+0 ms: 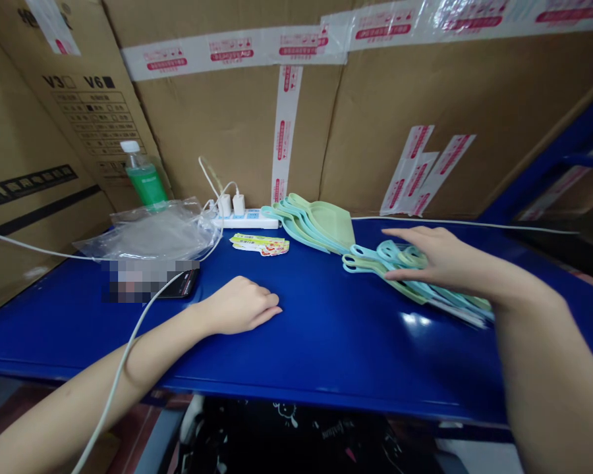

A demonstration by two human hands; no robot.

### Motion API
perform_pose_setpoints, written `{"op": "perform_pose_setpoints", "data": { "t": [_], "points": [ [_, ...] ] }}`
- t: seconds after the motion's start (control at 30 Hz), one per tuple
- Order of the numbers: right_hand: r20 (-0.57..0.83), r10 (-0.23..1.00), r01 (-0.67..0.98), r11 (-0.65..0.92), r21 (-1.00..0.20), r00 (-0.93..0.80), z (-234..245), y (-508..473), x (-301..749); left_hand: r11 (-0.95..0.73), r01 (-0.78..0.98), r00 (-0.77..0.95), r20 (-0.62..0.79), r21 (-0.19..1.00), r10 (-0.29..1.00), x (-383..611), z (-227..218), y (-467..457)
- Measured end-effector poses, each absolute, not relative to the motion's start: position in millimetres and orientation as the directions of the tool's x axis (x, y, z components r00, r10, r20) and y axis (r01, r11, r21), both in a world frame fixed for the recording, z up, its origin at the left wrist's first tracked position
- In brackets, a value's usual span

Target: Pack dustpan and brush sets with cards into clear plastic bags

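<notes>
1. The right hand [447, 260] is above the right pile of light green and light blue tools [410, 291]; its thumb and fingers are apart, pointing to the left over the handles. Whether it touches this pile, I cannot tell.
2. This pile lies on the right part of the blue desk [326, 359], with the looped handles toward the middle and some pale bristles [467, 316] at the near right end.
3. The left hand [242, 306] rests on the desk, left of the middle. Its fingers are curled together, and I see nothing held in them.
4. Behind, a stack of dustpans [329, 220], in the same two colours, lies near the cardboard [227, 118], its handles beside the white power strip [257, 221].
5. Colourful packets [261, 244] lie in front of the strip. Farther left are clear plastic bags [153, 234] and a bottle [148, 184] with green label or content.
6. A white cable [123, 362] passes across the left forearm.
</notes>
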State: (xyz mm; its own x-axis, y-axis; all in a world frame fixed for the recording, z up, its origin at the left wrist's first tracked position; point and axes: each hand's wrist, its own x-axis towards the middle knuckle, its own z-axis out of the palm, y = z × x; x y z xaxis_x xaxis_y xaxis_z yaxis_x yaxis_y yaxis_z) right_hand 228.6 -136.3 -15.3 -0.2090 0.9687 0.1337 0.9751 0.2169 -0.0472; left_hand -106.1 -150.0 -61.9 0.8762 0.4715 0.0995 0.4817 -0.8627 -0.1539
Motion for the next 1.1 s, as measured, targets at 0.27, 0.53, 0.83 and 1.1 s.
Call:
{"op": "perform_pose_setpoints", "data": {
  "t": [0.27,0.53,0.83,1.1],
  "points": [
    [-0.062,0.973,0.963,0.211,-0.17,-0.224,-0.8,-142.6,232.2,-0.863,0.481,0.877,0.102,-0.155,0.47,-105.9,-63.0,-148.9],
    [0.133,0.927,0.917,0.369,-0.154,-0.351,-4.2,-133.9,237.9,-0.859,0.487,0.874,0.092,-0.158,0.478,-106.1,-61.8,-150.1],
    [0.118,0.88,0.877,0.471,-0.092,-0.46,-13.8,-128.2,229.5,-0.86,0.49,0.872,0.094,-0.143,0.481,-106.4,-62.3,-149.5],
    [0.343,0.764,0.814,0.581,0.003,-0.546,-14.1,-126.9,229.6,-0.856,0.498,0.867,0.082,-0.139,0.492,-106.4,-60.4,-151.1]
  ]
}}
